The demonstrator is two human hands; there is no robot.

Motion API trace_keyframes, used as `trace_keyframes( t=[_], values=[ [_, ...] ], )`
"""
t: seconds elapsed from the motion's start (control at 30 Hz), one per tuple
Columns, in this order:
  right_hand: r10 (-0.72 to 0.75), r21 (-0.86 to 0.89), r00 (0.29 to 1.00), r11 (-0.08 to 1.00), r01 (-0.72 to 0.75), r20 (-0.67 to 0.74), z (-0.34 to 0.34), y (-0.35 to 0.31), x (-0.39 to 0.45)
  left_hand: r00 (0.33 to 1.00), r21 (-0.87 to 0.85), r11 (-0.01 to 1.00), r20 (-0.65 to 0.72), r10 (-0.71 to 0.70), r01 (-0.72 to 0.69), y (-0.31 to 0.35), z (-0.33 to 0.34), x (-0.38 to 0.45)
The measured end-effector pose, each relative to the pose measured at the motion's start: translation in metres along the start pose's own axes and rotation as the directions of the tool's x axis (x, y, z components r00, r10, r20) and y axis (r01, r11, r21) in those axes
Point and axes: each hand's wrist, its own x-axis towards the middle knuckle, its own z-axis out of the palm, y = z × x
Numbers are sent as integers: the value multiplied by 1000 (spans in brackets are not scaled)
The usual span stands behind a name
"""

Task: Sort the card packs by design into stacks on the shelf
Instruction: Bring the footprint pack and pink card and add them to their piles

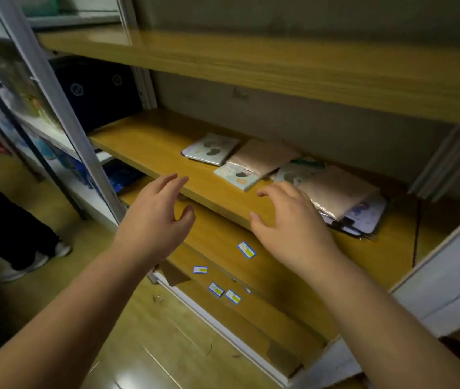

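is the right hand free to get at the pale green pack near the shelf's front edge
Probably yes: the right hand is open, holds nothing and hovers just before the pale green pack, with nothing between them.

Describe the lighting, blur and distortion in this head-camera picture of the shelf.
Head view: dim, with dark corners; wide-angle lens bows the shelf edges; left hand and right hand slightly soft; faint sheen on the card packs; the upper-left side is blurred.
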Motion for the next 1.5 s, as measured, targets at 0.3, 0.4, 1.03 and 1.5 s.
trace_keyframes(
  t=[0.3, 0.4, 1.03, 1.5],
  values=[
    [89, -88, 995, 992, -94, -52, 28, -3, 51, 993, -117, 991, 85, 78, -68, -34, 37, 88],
    [129, -124, 990, 983, -135, -55, 43, -6, 71, 989, -184, 977, 79, 127, -111, -46, 53, 119],
    [277, -211, 957, 934, -290, -86, 88, -26, 98, 939, -132, 986, 341, -53, 104, -108, 112, 260],
    [519, -520, 850, 704, -484, -90, 80, -10, 130, 843, -777, 379, 538, -15, 503, -120, 102, 230]
  ],
)
